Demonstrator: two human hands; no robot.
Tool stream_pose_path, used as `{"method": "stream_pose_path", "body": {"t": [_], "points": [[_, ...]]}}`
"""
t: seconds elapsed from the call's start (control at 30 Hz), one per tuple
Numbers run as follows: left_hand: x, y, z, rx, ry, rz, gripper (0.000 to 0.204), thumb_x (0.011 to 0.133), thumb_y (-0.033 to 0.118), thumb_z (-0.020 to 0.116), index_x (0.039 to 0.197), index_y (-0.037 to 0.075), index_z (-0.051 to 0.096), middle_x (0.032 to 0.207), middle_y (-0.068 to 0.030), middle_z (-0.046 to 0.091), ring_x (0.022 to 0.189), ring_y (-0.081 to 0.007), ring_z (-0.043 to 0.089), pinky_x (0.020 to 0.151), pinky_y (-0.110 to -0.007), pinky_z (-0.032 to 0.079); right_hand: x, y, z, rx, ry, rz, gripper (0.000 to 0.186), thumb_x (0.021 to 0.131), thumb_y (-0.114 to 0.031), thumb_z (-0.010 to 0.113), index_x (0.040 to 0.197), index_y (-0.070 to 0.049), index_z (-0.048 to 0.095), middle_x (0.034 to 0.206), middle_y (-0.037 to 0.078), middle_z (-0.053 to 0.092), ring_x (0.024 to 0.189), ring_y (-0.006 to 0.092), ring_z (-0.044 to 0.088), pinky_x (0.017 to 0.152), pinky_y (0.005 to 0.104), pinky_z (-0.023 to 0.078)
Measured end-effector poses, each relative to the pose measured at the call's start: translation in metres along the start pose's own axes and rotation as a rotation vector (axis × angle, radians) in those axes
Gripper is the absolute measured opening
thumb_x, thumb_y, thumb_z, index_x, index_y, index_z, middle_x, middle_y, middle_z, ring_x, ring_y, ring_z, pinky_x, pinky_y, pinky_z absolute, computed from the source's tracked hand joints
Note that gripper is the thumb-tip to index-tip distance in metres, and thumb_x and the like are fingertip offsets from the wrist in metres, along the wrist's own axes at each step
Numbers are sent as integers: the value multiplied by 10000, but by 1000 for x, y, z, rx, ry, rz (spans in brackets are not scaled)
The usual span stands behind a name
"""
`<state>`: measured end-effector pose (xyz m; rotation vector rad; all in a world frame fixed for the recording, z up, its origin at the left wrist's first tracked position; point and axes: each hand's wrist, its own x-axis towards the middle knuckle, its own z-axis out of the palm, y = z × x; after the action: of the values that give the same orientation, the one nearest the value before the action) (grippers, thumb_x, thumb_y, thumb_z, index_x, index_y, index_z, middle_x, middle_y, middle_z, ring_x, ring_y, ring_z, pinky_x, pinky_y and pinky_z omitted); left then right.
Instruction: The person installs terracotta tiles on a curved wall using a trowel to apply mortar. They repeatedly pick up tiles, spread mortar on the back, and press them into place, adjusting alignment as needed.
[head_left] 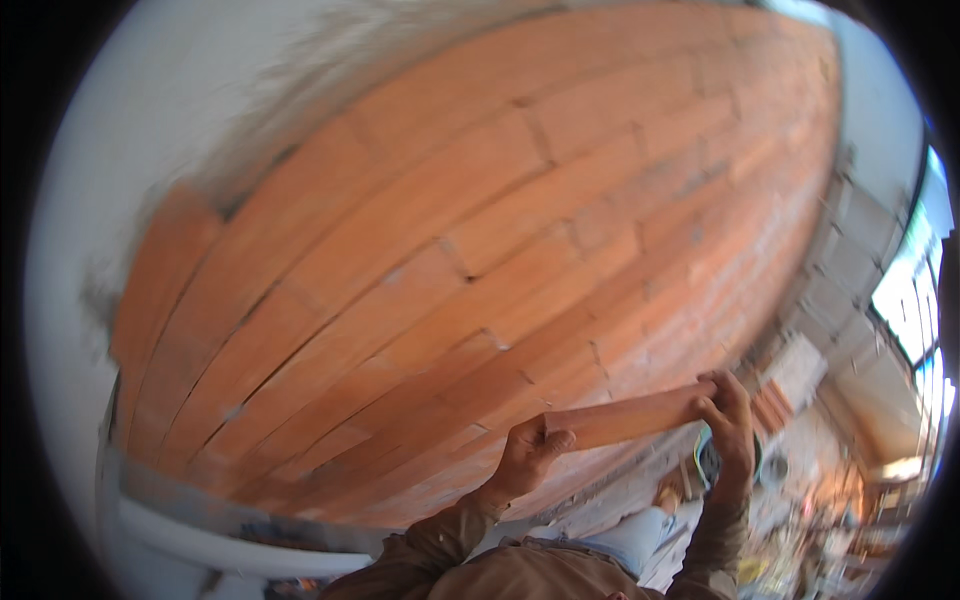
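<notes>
A long, flat orange clay brick [630, 418] is held up between my two hands, in front of the lower part of a brick wall. Its left end sits in my left hand [527, 458], the thumb lying over the face. My right hand [730, 415] grips the other end, thumb and fingers closed about it. The brick slants slightly, its right end higher in the picture. Behind it rises the wall [420, 290] of similar orange bricks in staggered rows, with dark, narrow joints. The picture is somewhat blurred, so the brick's surface detail cannot be made out.
A pale plastered surface [170, 110] borders the brickwork at left and top. Grey blockwork [850, 240] stands at right, beside a bright opening. Below my right hand are a dark round bucket [708, 460] and stacked orange bricks [771, 405]. Rubble and debris [800, 540] lie at lower right.
</notes>
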<state>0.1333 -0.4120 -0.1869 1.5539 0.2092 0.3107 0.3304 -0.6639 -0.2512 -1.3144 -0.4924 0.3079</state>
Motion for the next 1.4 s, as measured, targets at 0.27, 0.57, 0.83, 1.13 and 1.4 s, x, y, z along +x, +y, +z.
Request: {"method": "stream_pose_path", "body": {"t": [0.27, 0.57, 0.83, 1.13, 1.4], "points": [[-62, 197, -29, 650, 161, 559, 428, 885, 204, 799, 1228, 7, 636, 1107, -106, 665, 1037, -224, 642, 923, -355, 499, 79, -195, 80, -29, -190, -553, 586, 774, -417, 876, 1097, -28, 580, 979, 54, 647, 911, 155, 614, 835, 300, 496], [2, 420, -62, 1211, 426, 648, 345, 927, 304, 729, 1069, -7, 682, 931, -71, 715, 915, -144, 632, 831, -305, 498, 225, -364, 158, -182, -351, -944, 425, 954, -296, 680, 1222, 26, 613, 966, -1, 620, 878, 83, 526, 809, 237, 419], [34, 443, -121, 1453, 386, 447, 304, 915, 314, 744, 914, 12, 714, 799, -80, 722, 767, -158, 611, 705, -335, 480, 262, -355, 200, -266, -499, -761, 459, 907, -336, 718, 1175, 32, 659, 994, 53, 685, 883, 116, 610, 810, 280, 489], [20, 426, -134, 1409, 414, 427, 359, 826, 228, 805, 1033, -48, 706, 920, -144, 725, 851, -218, 663, 783, -369, 520, 247, -356, 213, -280, -480, -717, 447, 952, -325, 697, 1211, 31, 623, 993, 39, 699, 856, 86, 603, 769, 249, 492], [14, 428, -131, 1312, 406, 420, 410, 790, 180, 819, 1091, -69, 694, 993, -180, 734, 951, -254, 698, 850, -373, 541, 242, -360, 217, -312, -431, -679, 485, 953, -327, 695, 1252, 47, 611, 1016, 52, 703, 851, 81, 589, 738, 243, 478]]}}
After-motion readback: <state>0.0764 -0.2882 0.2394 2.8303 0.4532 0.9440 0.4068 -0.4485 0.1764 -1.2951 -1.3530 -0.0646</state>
